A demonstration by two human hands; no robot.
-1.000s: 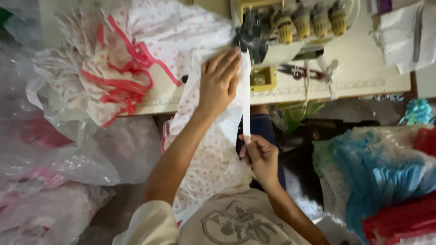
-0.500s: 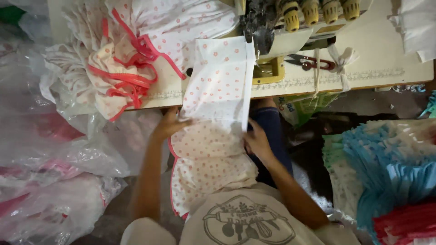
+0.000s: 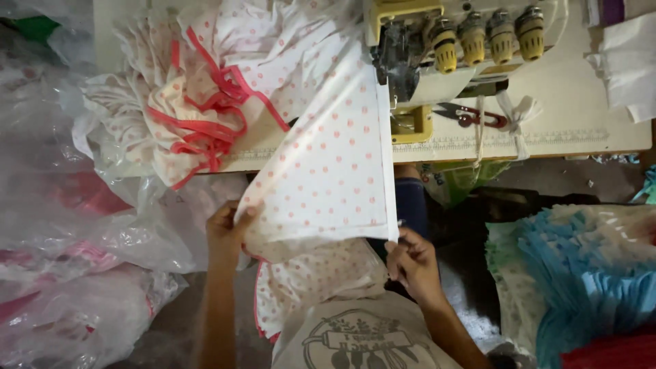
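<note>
Pinching dotted cloth (image 3: 328, 171) at near corners, left hand (image 3: 225, 232) & right hand (image 3: 410, 263) fingers closed on hem; thin, limp, prob. light, best held by edges.

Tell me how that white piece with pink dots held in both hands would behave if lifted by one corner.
The dotted fabric piece is probably floppy: it sags between the left hand and right hand. It looks thin and light, hanging flat from the sewing machine. It would likely crumple, like the heaped pieces.
</note>
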